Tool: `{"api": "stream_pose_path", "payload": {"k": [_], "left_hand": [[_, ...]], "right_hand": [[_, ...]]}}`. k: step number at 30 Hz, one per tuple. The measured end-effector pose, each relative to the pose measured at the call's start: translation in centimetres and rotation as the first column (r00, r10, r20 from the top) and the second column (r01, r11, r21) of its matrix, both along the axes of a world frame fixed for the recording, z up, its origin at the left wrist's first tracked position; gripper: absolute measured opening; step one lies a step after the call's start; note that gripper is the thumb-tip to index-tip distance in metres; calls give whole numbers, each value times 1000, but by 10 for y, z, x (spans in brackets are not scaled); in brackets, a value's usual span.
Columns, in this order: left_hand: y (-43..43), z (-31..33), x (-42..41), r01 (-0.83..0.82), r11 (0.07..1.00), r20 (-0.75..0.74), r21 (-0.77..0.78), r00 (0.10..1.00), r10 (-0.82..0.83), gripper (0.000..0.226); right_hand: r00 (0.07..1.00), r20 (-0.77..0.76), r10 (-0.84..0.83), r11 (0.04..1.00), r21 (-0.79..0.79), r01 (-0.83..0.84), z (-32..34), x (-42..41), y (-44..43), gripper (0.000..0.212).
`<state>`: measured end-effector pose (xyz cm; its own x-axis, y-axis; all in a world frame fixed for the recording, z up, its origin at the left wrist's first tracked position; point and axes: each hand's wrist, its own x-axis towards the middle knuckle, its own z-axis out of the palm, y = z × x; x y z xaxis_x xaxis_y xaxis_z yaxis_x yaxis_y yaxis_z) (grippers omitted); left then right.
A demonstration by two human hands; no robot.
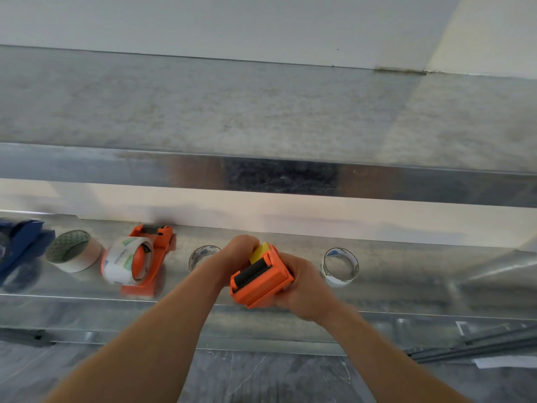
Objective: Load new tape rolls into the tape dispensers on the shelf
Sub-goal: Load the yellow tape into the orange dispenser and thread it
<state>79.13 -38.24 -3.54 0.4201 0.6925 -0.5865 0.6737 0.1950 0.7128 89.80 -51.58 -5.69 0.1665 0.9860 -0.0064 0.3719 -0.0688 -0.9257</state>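
Both hands hold an orange tape dispenser (260, 279) with a black roller and a yellow tab, just above the front of the metal shelf (406, 286). My left hand (232, 257) grips its far end from above. My right hand (302, 286) wraps its right side from below. A second orange dispenser (154, 257) lies on the shelf to the left with a clear printed tape roll (122, 261) mounted on it. A loose clear roll (340, 266) stands right of my hands. Another clear roll (200, 255) is partly hidden behind my left wrist.
A white roll with a green-patterned core (74, 251) lies further left, and a blue dispenser (20, 245) sits at the far left edge. An upper metal shelf (261, 112) overhangs. Metal rods (479, 344) lie on the grey floor at lower right.
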Motion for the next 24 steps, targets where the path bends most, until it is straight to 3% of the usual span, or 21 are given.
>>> {"api": "stream_pose_path", "payload": {"k": [3,7,11,15,24], "left_hand": [[-2,4,1,21,1000,-5,-20,1000,-21,34],[-6,10,-4,-38,973,93,-226,994,60,35],[-6,10,-6,-71,929,95,-363,989,113,32],[-8,11,-6,-77,920,90,-385,989,121,31],[-11,7,-2,-83,969,95,-233,990,108,38]], "right_hand": [[999,-51,4,1000,-1,-4,-2,0,0,38],[994,-110,27,1000,17,-25,-2,0,-1,36],[985,-168,49,999,30,-45,-2,-3,1,38],[984,-174,44,999,9,-43,-7,-2,1,35],[986,-157,51,999,-4,-52,-6,-1,-2,35]]}}
